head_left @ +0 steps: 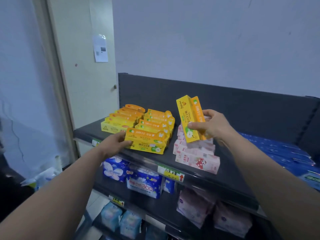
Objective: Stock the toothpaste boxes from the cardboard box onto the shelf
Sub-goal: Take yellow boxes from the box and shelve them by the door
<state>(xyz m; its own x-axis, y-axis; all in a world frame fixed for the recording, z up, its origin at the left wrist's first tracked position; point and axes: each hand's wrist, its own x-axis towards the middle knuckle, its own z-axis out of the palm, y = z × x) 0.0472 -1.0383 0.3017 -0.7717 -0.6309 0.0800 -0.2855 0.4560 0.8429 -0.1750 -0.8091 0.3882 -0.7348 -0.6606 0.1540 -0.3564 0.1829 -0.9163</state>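
Seating the front yellow box on the shelf, the left hand grips its end while the right hand clasps two upright boxes, likely placed alongside next.

The left hand holds the left end of the front box, which lies at the shelf edge before two rows of yellow boxes. The right hand grips two yellow boxes, upright and slightly tilted, over the pink boxes. Blue boxes lie to the right, and pad packs sit below.
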